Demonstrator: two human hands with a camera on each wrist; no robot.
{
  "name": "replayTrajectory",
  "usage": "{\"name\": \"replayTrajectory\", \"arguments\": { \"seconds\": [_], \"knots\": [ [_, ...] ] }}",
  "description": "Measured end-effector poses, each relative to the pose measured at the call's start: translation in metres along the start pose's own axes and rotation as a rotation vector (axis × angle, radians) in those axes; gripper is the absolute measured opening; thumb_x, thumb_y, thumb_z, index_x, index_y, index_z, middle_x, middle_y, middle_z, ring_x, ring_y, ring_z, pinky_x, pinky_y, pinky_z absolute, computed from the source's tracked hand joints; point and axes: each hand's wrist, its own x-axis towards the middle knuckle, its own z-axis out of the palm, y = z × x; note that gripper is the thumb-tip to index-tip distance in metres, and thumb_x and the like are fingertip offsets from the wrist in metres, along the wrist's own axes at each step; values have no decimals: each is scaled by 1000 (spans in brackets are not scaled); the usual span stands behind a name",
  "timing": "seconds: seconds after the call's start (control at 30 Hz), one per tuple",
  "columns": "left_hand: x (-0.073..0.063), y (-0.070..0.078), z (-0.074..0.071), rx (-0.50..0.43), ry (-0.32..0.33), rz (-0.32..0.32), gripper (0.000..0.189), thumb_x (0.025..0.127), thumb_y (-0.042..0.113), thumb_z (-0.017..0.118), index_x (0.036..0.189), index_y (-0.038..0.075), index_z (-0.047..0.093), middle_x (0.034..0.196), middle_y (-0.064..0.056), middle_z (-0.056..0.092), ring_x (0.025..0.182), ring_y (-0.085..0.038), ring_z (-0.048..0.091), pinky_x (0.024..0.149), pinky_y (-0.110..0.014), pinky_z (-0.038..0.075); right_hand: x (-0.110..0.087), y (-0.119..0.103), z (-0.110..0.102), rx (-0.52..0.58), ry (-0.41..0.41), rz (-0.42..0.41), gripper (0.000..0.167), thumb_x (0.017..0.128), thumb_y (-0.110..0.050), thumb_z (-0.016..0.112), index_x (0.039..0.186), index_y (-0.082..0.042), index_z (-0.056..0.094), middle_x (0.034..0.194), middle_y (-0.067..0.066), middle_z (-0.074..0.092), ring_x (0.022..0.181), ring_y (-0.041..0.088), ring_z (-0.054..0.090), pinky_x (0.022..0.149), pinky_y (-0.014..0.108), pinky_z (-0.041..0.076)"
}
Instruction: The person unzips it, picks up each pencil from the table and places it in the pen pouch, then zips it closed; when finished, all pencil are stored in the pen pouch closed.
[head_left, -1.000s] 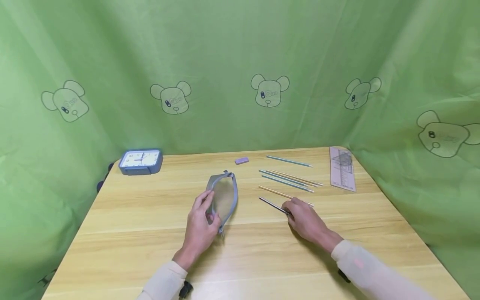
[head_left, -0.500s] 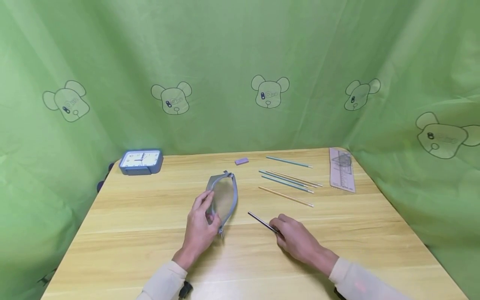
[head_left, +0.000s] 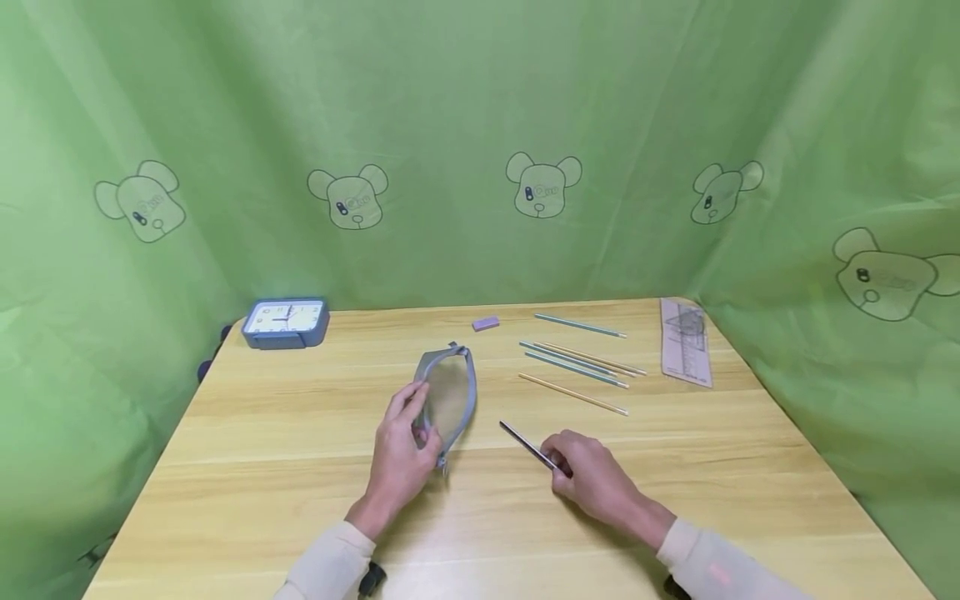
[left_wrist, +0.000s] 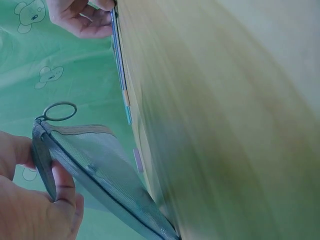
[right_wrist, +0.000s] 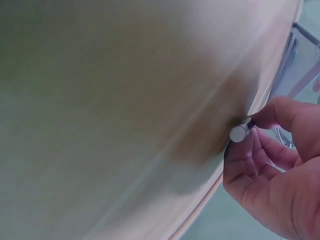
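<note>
My left hand (head_left: 405, 454) pinches the left edge of a grey-green zip pouch (head_left: 448, 392), which lies with its mouth spread apart. In the left wrist view, thumb and fingers grip the pouch (left_wrist: 107, 167) near its zip end, where a ring (left_wrist: 60, 111) hangs. My right hand (head_left: 600, 479) holds a dark pencil (head_left: 525, 442) by its rear part, its tip pointing toward the pouch. The pencil's pale round end (right_wrist: 239, 134) shows between the fingers in the right wrist view. Beyond this hand lie a yellow pencil (head_left: 573, 394) and several blue and yellow pencils (head_left: 573, 367).
A purple eraser (head_left: 485, 322) lies behind the pouch. Near the far left corner stands a blue clock (head_left: 285, 323). A ruler set (head_left: 685, 346) in a clear sleeve rests at the far right of the wooden table (head_left: 285, 433), which green curtains (head_left: 450, 100) surround.
My right hand has drawn the dark pencil away from the other pencils, leftward and nearer to me, and has barely moved over the last half second. The left hand stays on the pouch.
</note>
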Motion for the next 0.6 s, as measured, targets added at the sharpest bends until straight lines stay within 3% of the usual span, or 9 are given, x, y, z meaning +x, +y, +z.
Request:
{"name": "replayTrajectory", "arguments": {
  "seconds": [0.2,0.37,0.6],
  "knots": [
    [1,1,0,3,1,11,68,89,-11,66,154,-10,49,160,-27,48,110,-37,68,83,-21,64,9,-4,-6,191,53,96,31,83,12,72,111,-2,74,91,3,70,78,10,61,65,18,57],
    [1,2,1,2,2,8,69,89,-11,66,155,-10,48,161,-25,49,108,-36,68,83,-20,63,27,-22,-11,385,103,169,33,88,9,69,119,0,75,100,10,73,82,11,65,66,17,58],
    [-2,4,4,-17,-13,-9,71,87,-12,67,155,-11,47,162,-26,47,106,-34,68,80,-17,62,56,-61,-9,795,-16,368,40,87,6,65,127,7,69,99,6,67,80,12,61,67,20,58]
  ]
}}
